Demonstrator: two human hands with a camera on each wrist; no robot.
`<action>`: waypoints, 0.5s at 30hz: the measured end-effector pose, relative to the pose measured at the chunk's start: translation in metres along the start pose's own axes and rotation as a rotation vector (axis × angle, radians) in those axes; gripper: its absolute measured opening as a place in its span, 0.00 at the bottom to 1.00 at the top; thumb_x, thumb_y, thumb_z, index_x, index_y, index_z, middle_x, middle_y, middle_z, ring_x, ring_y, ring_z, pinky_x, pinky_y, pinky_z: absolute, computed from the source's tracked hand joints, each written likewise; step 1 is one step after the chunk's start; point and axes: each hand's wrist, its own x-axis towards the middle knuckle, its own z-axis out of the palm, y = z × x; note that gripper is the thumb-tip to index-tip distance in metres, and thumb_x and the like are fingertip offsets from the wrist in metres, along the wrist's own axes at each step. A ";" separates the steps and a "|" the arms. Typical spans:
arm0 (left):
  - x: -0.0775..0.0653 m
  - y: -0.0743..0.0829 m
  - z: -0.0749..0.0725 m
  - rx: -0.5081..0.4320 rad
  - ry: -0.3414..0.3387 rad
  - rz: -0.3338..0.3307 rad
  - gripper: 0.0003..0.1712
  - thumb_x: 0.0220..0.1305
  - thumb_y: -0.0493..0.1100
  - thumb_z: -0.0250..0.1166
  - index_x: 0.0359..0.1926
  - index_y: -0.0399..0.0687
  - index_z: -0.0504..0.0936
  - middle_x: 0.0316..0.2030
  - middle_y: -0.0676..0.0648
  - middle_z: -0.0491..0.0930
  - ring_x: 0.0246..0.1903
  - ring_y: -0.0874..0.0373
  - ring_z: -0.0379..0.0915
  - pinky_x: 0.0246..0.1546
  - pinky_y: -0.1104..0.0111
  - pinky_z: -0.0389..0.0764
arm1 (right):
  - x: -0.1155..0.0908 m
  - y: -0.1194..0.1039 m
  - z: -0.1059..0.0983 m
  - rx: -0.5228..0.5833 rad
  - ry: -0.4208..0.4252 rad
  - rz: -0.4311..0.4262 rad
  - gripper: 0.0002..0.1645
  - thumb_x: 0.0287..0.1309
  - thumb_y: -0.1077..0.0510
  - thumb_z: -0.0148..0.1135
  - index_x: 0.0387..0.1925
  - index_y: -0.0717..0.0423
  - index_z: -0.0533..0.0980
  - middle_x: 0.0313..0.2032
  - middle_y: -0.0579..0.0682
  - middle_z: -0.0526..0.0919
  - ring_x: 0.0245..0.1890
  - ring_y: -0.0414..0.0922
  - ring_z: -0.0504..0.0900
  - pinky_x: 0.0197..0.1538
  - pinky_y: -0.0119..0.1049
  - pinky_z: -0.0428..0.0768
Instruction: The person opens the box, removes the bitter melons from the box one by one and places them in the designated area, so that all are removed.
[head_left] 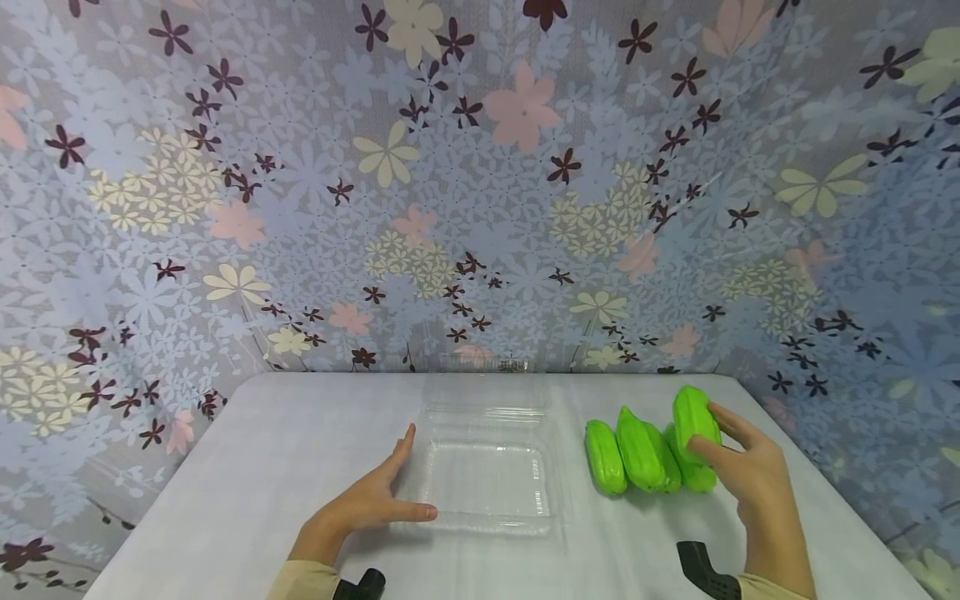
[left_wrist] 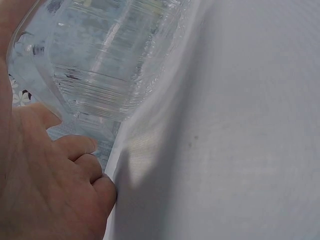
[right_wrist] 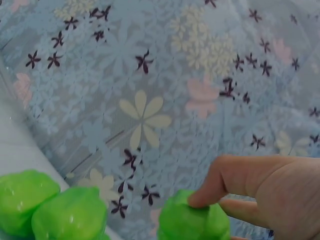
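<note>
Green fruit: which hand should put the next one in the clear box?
Probably the right hand. It already grips one green fruit, with the others beside it. The left hand lies flat against the clear box, steadying its edge.

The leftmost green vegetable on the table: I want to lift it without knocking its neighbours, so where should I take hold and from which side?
Probably best from above and its free left side. The leftmost green vegetable lies lengthwise, pointing away from the person, close against the next green vegetable on its right. Pinch across its thick middle, where the grip is widest. The clear plastic container stands apart on its left, leaving room.
</note>
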 end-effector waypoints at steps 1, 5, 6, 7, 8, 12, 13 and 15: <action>0.000 0.000 0.000 0.000 0.001 0.000 0.73 0.51 0.59 0.79 0.81 0.61 0.33 0.78 0.37 0.32 0.76 0.37 0.29 0.69 0.35 0.43 | 0.001 0.002 0.000 0.012 0.020 0.010 0.47 0.67 0.50 0.63 0.80 0.44 0.51 0.79 0.57 0.46 0.73 0.70 0.49 0.63 0.76 0.54; 0.000 0.000 -0.001 0.008 0.004 0.001 0.73 0.51 0.60 0.79 0.81 0.62 0.33 0.78 0.37 0.33 0.76 0.37 0.30 0.69 0.35 0.43 | 0.008 0.013 -0.001 0.046 0.082 0.038 0.45 0.68 0.50 0.62 0.80 0.46 0.52 0.79 0.57 0.46 0.75 0.69 0.44 0.66 0.73 0.53; 0.000 0.000 -0.001 0.009 0.005 0.001 0.73 0.51 0.60 0.79 0.81 0.62 0.33 0.78 0.36 0.33 0.76 0.36 0.30 0.69 0.35 0.44 | 0.010 0.017 -0.002 0.045 0.094 0.039 0.45 0.68 0.50 0.61 0.79 0.47 0.52 0.79 0.58 0.46 0.75 0.68 0.44 0.67 0.71 0.53; 0.001 0.000 -0.001 0.010 0.006 0.000 0.73 0.51 0.60 0.79 0.81 0.62 0.34 0.78 0.36 0.33 0.76 0.36 0.30 0.69 0.35 0.44 | 0.011 0.021 -0.002 0.048 0.106 0.038 0.45 0.68 0.50 0.62 0.79 0.48 0.53 0.79 0.58 0.46 0.75 0.68 0.44 0.67 0.70 0.54; 0.001 0.000 -0.001 0.010 0.005 0.001 0.73 0.51 0.60 0.79 0.81 0.62 0.34 0.78 0.36 0.33 0.76 0.37 0.30 0.69 0.35 0.44 | 0.013 0.024 -0.002 0.052 0.118 0.037 0.45 0.68 0.50 0.62 0.79 0.48 0.53 0.78 0.58 0.47 0.75 0.67 0.45 0.68 0.69 0.53; 0.001 -0.001 0.000 0.006 0.008 0.001 0.73 0.50 0.59 0.79 0.81 0.60 0.34 0.78 0.36 0.33 0.76 0.36 0.30 0.69 0.35 0.43 | 0.021 0.036 -0.002 0.063 0.175 0.043 0.44 0.66 0.52 0.62 0.78 0.51 0.55 0.78 0.59 0.48 0.76 0.65 0.45 0.71 0.63 0.53; 0.001 -0.001 0.000 0.006 0.009 0.001 0.74 0.50 0.59 0.79 0.81 0.60 0.34 0.78 0.36 0.33 0.76 0.36 0.30 0.69 0.35 0.43 | 0.022 0.039 -0.002 0.065 0.188 0.052 0.44 0.66 0.52 0.62 0.78 0.51 0.56 0.78 0.59 0.49 0.76 0.65 0.46 0.72 0.63 0.52; 0.001 -0.001 0.000 0.005 0.012 0.002 0.73 0.50 0.60 0.79 0.81 0.59 0.34 0.78 0.36 0.33 0.76 0.36 0.30 0.69 0.35 0.43 | 0.026 0.044 -0.004 0.071 0.206 0.076 0.44 0.66 0.53 0.62 0.78 0.51 0.56 0.78 0.59 0.48 0.75 0.65 0.47 0.72 0.63 0.53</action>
